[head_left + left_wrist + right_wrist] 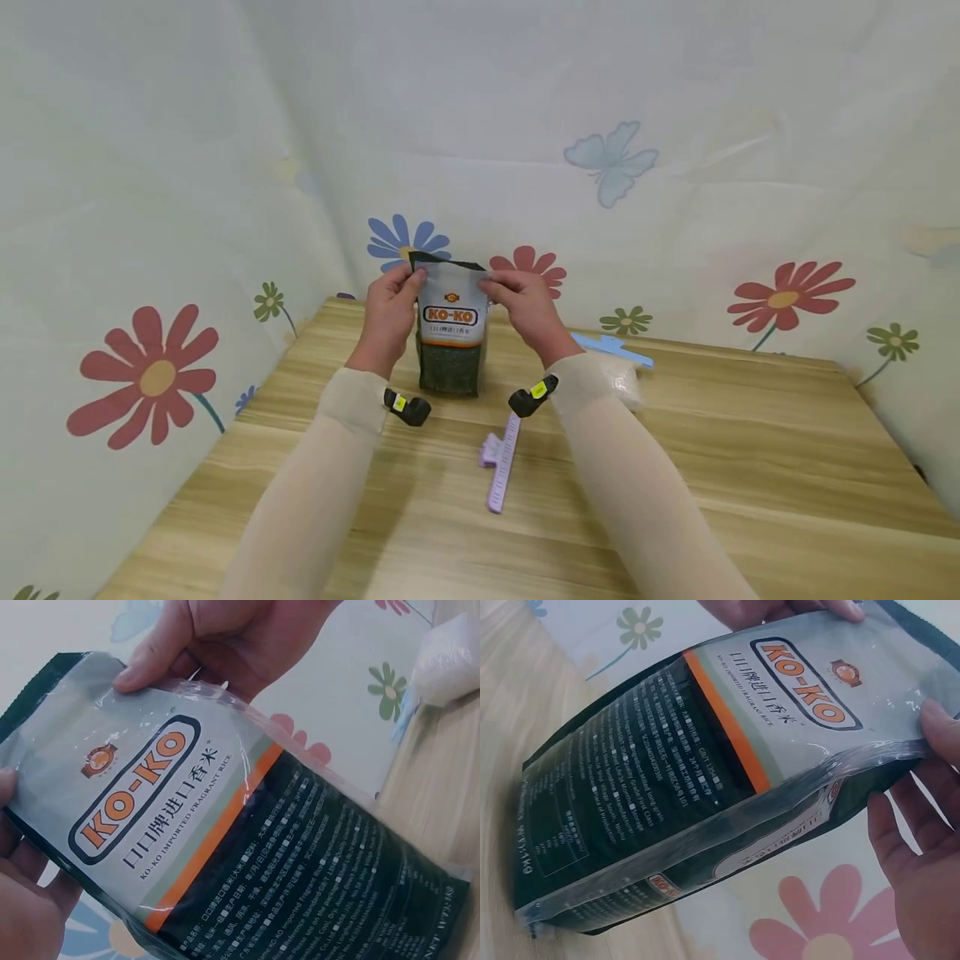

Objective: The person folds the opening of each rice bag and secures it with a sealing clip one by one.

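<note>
A rice bag (452,354), dark green and silver-grey with KO-KO lettering and an orange band, stands upright on the table. Its left upper edge is pinched by my left hand (388,321), thumb on the printed front. On the other side my right hand (528,308) pinches the right upper edge in the same way. In the right wrist view the thumb of the right hand (922,840) lies on the front, with fingers behind the bag. The top edge of the bag looks slightly parted in the head view; the inside is hidden.
A lilac bag clip (504,471) lies on the wooden table (750,433) in front of the bag. Behind my right forearm is a clear bag with white contents (628,382), a light blue clip (615,347) at its top. A flowered cloth (480,100) hangs behind the table.
</note>
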The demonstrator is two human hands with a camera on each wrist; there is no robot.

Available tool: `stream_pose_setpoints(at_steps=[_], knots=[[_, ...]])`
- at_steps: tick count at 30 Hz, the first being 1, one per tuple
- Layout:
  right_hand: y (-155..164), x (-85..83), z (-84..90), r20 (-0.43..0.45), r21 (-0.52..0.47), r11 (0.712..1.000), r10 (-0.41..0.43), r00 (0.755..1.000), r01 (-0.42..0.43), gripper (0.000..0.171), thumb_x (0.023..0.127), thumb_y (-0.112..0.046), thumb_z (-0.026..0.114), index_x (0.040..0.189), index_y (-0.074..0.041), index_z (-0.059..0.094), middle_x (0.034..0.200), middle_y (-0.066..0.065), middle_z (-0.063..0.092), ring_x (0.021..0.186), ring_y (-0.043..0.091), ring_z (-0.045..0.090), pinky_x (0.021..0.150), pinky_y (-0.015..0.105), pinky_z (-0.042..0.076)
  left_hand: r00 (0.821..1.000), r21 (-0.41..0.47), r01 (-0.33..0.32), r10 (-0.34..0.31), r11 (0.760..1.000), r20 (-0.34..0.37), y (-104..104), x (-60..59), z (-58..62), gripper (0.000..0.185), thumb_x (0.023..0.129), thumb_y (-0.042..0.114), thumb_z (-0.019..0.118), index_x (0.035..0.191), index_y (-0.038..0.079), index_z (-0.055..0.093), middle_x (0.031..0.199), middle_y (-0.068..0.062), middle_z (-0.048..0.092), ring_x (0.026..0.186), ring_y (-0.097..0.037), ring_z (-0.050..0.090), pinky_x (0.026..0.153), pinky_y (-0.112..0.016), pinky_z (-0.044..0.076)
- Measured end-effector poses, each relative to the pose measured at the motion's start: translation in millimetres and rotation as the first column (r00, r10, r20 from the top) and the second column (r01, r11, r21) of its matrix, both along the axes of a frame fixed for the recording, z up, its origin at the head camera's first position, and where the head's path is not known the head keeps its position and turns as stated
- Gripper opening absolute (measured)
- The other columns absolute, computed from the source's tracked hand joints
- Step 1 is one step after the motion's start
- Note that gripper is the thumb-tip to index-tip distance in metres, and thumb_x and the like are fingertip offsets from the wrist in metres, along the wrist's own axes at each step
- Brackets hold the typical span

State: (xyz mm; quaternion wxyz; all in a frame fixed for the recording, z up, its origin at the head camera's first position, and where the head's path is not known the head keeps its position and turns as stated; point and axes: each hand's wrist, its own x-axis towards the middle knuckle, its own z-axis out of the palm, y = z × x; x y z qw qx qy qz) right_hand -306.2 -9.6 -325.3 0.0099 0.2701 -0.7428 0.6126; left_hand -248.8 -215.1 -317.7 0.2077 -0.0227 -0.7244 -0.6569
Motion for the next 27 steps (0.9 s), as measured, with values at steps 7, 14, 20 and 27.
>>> stream_pose_setpoints(at_steps=[7,14,20,27], knots=[[11.1,8.8,-2.5,0.014,-0.023,0.999,-0.044,0.999,0.044,0.025,0.094,-0.023,0.065,0.11,-0.005,0.071,0.102,0.006,0.065,0.093,0.018,0.058,0.085,0.032,0.049,1.0,0.011,0.024,-0.024,1.0,-0.019,10.3,7.5,-2.7,0.03,0.1,0.028,0.054,0.103,0.001,0.064,0.088,-0.001,0.057,0.088,-0.014,0.052,0.078,-0.028,0.045],[14.7,13.7,-6.5,0.052,-0.071,0.997,-0.003,0.999,0.007,0.024,0.094,-0.022,0.064,0.109,-0.005,0.071,0.104,0.007,0.065,0.098,0.018,0.059,0.094,0.043,0.05,0.999,0.015,0.025,-0.024,1.0,-0.039,14.4,12.1,-7.2,0.032,0.1,0.029,0.054,0.104,-0.001,0.064,0.083,0.0,0.058,0.083,-0.014,0.052,0.076,-0.026,0.044],[14.6,15.8,-7.6,0.043,-0.08,0.997,0.003,0.999,0.001,0.027,0.093,-0.021,0.066,0.115,-0.005,0.067,0.107,0.007,0.064,0.099,0.016,0.06,0.093,0.035,0.051,0.998,0.042,0.06,-0.058,0.997,-0.04,12.9,10.0,-9.2,0.03,0.098,0.027,0.058,0.111,0.0,0.063,0.087,0.003,0.063,0.085,-0.011,0.057,0.077,-0.025,0.047],[10.4,20.6,-2.5,0.051,-0.1,0.995,-0.025,0.998,0.031,0.034,0.091,-0.018,0.069,0.122,-0.007,0.064,0.111,0.007,0.063,0.1,0.016,0.06,0.091,0.031,0.052,0.99,0.051,0.133,-0.131,0.99,-0.043,12.1,6.7,-4.3,0.03,0.094,0.025,0.064,0.116,0.005,0.059,0.104,0.001,0.066,0.093,-0.014,0.063,0.081,-0.026,0.053]])
